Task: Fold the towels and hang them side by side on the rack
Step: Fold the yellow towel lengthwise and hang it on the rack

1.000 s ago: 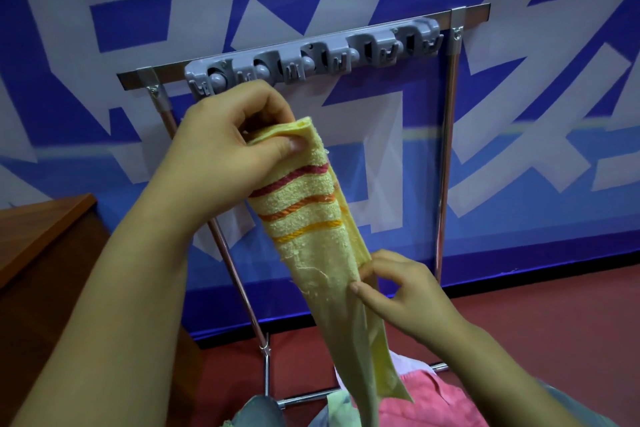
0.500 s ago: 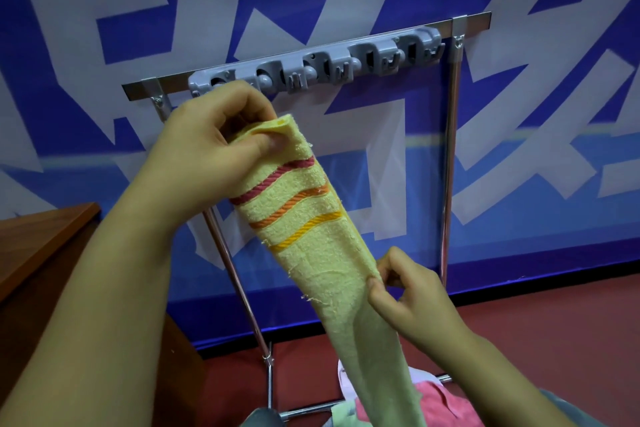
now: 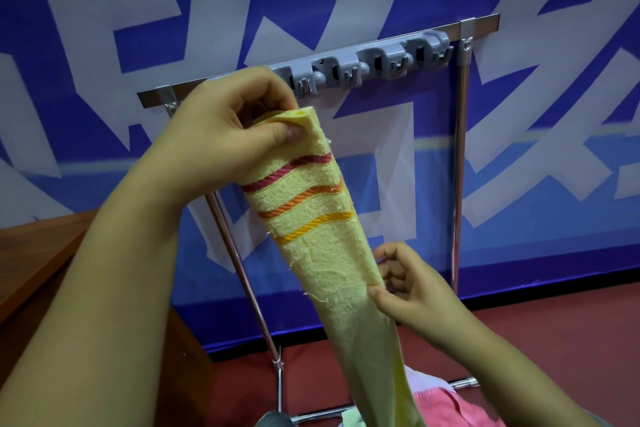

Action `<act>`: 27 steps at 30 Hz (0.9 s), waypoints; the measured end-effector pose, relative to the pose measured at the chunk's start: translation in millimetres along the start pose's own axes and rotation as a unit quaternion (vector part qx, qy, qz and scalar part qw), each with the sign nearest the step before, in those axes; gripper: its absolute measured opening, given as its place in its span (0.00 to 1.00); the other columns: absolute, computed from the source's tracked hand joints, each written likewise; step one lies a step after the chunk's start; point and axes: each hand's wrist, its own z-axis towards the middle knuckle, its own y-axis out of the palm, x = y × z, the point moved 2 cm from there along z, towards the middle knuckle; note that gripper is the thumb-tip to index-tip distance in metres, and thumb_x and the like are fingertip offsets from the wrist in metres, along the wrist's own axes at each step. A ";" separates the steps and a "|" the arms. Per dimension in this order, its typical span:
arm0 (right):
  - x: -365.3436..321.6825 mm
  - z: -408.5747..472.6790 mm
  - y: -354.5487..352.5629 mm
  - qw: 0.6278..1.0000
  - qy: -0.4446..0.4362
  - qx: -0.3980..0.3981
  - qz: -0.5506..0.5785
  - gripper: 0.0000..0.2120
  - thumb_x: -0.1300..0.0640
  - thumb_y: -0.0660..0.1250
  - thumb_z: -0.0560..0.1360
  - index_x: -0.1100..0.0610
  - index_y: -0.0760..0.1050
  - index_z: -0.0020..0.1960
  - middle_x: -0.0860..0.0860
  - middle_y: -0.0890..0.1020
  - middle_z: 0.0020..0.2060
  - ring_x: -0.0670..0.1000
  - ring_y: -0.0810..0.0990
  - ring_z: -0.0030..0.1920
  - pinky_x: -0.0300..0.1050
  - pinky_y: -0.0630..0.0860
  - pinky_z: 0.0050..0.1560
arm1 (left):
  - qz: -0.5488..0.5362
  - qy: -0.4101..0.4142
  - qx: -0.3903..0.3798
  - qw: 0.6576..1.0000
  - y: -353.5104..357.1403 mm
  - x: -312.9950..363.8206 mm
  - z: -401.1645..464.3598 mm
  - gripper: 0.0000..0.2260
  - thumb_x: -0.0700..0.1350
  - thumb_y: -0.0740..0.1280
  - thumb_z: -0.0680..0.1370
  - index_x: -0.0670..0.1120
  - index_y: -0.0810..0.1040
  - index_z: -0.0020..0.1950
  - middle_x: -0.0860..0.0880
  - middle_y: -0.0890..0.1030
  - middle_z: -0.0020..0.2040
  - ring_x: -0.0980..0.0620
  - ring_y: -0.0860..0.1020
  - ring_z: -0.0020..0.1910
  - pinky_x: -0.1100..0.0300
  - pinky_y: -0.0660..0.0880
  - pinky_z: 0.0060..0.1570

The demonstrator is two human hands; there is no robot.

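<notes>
Two bare hands hold a yellow towel (image 3: pixel 322 253) up in front of a metal rack (image 3: pixel 462 156). At the upper left, the left hand (image 3: pixel 228 135) pinches the towel's folded top corner, thumb pressed on the front of the cloth and fingers curled behind it. Lower down and to the right, the right hand (image 3: pixel 405 291) pinches the towel's right edge between thumb and fingers.

Folded into a long narrow strip, the towel hangs on a slant from the upper hand down past the bottom of the view. Three woven bands cross it near the top: red, orange, then yellow. Loose threads show along its left edge.

It looks light, soft and limp, with a fuzzy terry surface that should give the fingers good purchase. It will likely sag and unfold wherever it is not held, so the folded top corner and the layered side edge seem the sensible places to grip.

Behind it, the rack's top bar carries a grey hook strip (image 3: pixel 377 66); no towel is seen hanging there. Pink cloth (image 3: pixel 446 409) lies below, near the rack's base.
</notes>
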 end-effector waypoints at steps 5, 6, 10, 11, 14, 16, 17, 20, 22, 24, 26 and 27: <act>-6.0 -3.1 5.7 0.999 -0.043 -0.004 -0.011 0.22 0.61 0.65 0.71 0.37 0.63 0.53 0.46 0.74 0.45 0.47 0.73 0.31 0.39 0.71 0.35 | 0.037 -0.014 0.022 0.999 -0.6 -3.3 10.9 0.05 0.43 0.70 0.74 0.50 0.77 0.48 0.54 0.78 0.43 0.55 0.77 0.45 0.59 0.76 0.42; -7.6 -3.8 6.3 0.998 -0.053 -0.010 -0.025 0.26 0.59 0.65 0.71 0.30 0.62 0.55 0.45 0.74 0.47 0.49 0.72 0.30 0.39 0.71 0.36 | 0.042 -0.018 0.021 0.999 0.2 -4.6 12.9 0.05 0.42 0.69 0.74 0.50 0.76 0.47 0.54 0.78 0.43 0.54 0.77 0.45 0.59 0.75 0.42; -10.3 -4.1 7.8 0.982 -0.125 -0.045 -0.134 0.34 0.59 0.62 0.73 0.25 0.56 0.66 0.42 0.74 0.38 0.44 0.68 0.33 0.31 0.67 0.39 | 0.049 -0.033 0.023 0.998 4.9 -12.5 18.4 0.04 0.41 0.69 0.74 0.48 0.77 0.47 0.52 0.79 0.44 0.53 0.77 0.46 0.61 0.74 0.43; -11.3 -3.8 8.6 0.979 -0.133 -0.063 -0.143 0.31 0.59 0.61 0.73 0.27 0.63 0.64 0.42 0.76 0.39 0.42 0.72 0.35 0.29 0.68 0.41 | 0.046 -0.036 0.023 0.998 6.1 -14.6 19.1 0.04 0.41 0.69 0.74 0.47 0.77 0.47 0.51 0.79 0.44 0.52 0.77 0.46 0.62 0.74 0.43; -16.0 -3.8 12.2 0.982 -0.071 -0.132 -0.115 0.23 0.58 0.61 0.69 0.31 0.77 0.52 0.36 0.81 0.47 0.38 0.80 0.48 0.29 0.72 0.48 | 0.041 -0.040 0.028 0.998 9.4 -20.6 21.2 0.04 0.43 0.69 0.74 0.48 0.76 0.47 0.53 0.78 0.44 0.54 0.77 0.46 0.62 0.75 0.43; -14.8 -3.3 14.4 0.976 -0.035 -0.171 -0.130 0.18 0.52 0.60 0.65 0.33 0.80 0.47 0.42 0.83 0.44 0.42 0.81 0.46 0.33 0.74 0.46 | 0.045 -0.040 0.055 0.997 10.7 -25.1 23.9 0.03 0.44 0.69 0.74 0.49 0.76 0.47 0.55 0.77 0.42 0.57 0.76 0.44 0.63 0.74 0.41; -14.6 -3.3 15.2 0.972 -0.024 -0.189 -0.135 0.18 0.50 0.59 0.64 0.34 0.81 0.46 0.44 0.83 0.42 0.45 0.82 0.45 0.35 0.74 0.43 | 0.047 -0.041 0.076 0.995 11.3 -27.1 25.9 0.03 0.44 0.68 0.74 0.48 0.76 0.47 0.56 0.77 0.41 0.58 0.75 0.42 0.63 0.73 0.40; -17.3 -1.3 16.0 0.973 0.007 -0.204 -0.109 0.17 0.54 0.60 0.65 0.36 0.82 0.43 0.48 0.86 0.41 0.52 0.82 0.44 0.43 0.74 0.43 | 0.069 -0.036 0.139 0.987 17.2 -33.0 33.0 0.03 0.45 0.68 0.75 0.47 0.76 0.47 0.56 0.75 0.39 0.57 0.74 0.41 0.61 0.72 0.40; -22.2 0.9 15.5 0.980 0.022 -0.191 -0.059 0.20 0.60 0.59 0.65 0.39 0.83 0.40 0.44 0.86 0.41 0.44 0.81 0.44 0.37 0.73 0.46 | 0.089 -0.034 0.167 0.981 25.2 -38.5 37.2 0.02 0.44 0.67 0.75 0.47 0.76 0.46 0.55 0.75 0.40 0.53 0.75 0.43 0.58 0.72 0.41; -29.3 3.4 15.2 0.984 0.028 -0.177 -0.016 0.21 0.63 0.58 0.65 0.43 0.84 0.38 0.42 0.85 0.38 0.38 0.80 0.42 0.31 0.71 0.45 | 0.106 -0.043 0.179 0.977 36.0 -46.7 39.6 0.01 0.43 0.66 0.74 0.48 0.76 0.45 0.53 0.76 0.42 0.51 0.75 0.44 0.54 0.73 0.44; -31.2 5.0 14.0 0.985 0.045 -0.168 0.018 0.20 0.67 0.58 0.69 0.48 0.85 0.39 0.42 0.84 0.32 0.36 0.78 0.35 0.29 0.70 0.40 | 0.119 -0.065 0.167 0.977 50.2 -56.8 38.7 0.02 0.43 0.65 0.73 0.49 0.76 0.44 0.53 0.77 0.43 0.49 0.76 0.46 0.52 0.73 0.45; -32.4 5.2 13.7 0.984 0.056 -0.163 0.036 0.20 0.70 0.58 0.71 0.51 0.84 0.39 0.44 0.83 0.29 0.37 0.77 0.33 0.29 0.69 0.38 | 0.126 -0.077 0.152 0.977 58.3 -62.3 36.8 0.02 0.43 0.65 0.73 0.49 0.75 0.44 0.52 0.78 0.43 0.48 0.76 0.46 0.52 0.73 0.45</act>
